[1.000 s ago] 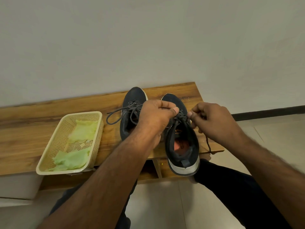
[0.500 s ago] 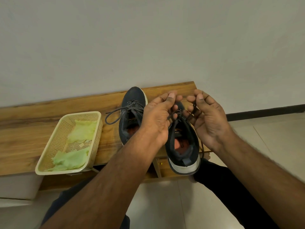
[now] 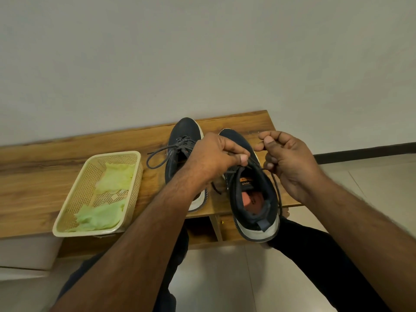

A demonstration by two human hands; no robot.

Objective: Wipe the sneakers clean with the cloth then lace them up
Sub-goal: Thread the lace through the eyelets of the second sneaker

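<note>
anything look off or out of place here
The right sneaker sticks heel-first past the bench front edge, unlike the left sneaker, which sits fully on it. The basket corner also overhangs slightly. Nothing looks spilled or damaged.

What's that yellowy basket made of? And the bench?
The basket looks like matte plastic: its thin cream walls are a moulded grid of small holes. The bench looks like wood or a wood-look laminate: brown streaky grain shows, with a slight sheen. Which one cannot be told.
</note>
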